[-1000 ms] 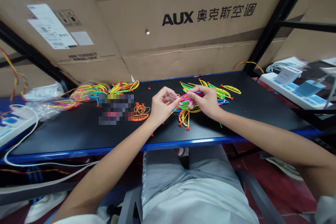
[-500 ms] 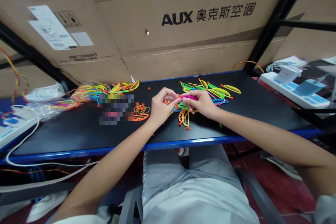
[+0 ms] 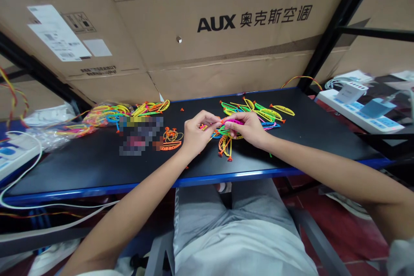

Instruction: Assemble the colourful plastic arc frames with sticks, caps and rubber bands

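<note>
My left hand [image 3: 199, 133] and my right hand [image 3: 250, 129] meet over the middle of the black table. Both pinch a magenta toy bow [image 3: 236, 121]; the right fingers cover much of it. At the left fingertips a small orange tip shows, perhaps a suction cup. Below and behind my hands lies a pile of toy bows and suction-cup arrows, with yellow bows [image 3: 282, 110] to the right and an orange arrow cup [image 3: 230, 158] in front. Left of my left hand sit orange bows [image 3: 170, 145] and a rubber band [image 3: 173, 134].
Clear plastic bags [image 3: 48, 136] and more bright bows [image 3: 152, 108] lie at the left. A large cardboard box [image 3: 207, 69] stands behind the table [image 3: 155, 174]. Power strips with chargers [image 3: 365, 108] flank it. White cables [image 3: 42, 155] hang over the left edge. A patch left of centre is pixelated.
Both hands stay together at the same spot, with the fingers shifting slightly on the magenta toy bow. The whole view has drifted a little; the pile looks unchanged.
</note>
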A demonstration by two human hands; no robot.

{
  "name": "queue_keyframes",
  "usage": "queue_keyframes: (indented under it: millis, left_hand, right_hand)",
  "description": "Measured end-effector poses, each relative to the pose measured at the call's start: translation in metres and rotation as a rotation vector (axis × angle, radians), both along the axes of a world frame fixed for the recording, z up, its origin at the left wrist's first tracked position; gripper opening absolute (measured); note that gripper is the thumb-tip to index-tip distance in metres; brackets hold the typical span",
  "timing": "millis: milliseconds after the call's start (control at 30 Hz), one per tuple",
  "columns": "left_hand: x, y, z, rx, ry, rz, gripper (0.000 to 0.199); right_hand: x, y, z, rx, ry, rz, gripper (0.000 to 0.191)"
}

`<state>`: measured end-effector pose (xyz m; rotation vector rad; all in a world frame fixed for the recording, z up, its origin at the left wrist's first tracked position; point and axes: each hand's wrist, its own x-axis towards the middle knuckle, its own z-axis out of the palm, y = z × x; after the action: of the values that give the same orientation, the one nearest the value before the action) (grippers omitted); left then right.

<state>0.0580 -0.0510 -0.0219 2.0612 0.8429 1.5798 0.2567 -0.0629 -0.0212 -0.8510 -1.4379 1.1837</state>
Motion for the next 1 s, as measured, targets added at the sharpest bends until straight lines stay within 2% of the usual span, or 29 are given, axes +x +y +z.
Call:
queue_keyframes:
  millis: [233, 467, 800, 1000]
  left_hand:
    - [0.0, -0.001, 0.0, -0.022, 0.0, -0.002, 0.021]
    - [-0.001, -0.004, 0.0, -0.049, 0.026, -0.008, 0.015]
    - [-0.005, 0.001, 0.001, -0.168, 0.066, -0.111, 0.017]
    - [-0.001, 0.012, 0.0, -0.25, -0.048, -0.159, 0.03]
  right_hand:
    - [0.0, -0.002, 0.0, 0.03, 0.021, 0.005, 0.038]
    - [-0.001, 0.0, -0.001, 0.008, 0.041, 0.039, 0.04]
    - [-0.001, 0.001, -0.006, 0.013, -0.008, 0.062, 0.042]
    - [0.004, 0.007, -0.001, 0.029, -0.129, 0.037, 0.038]
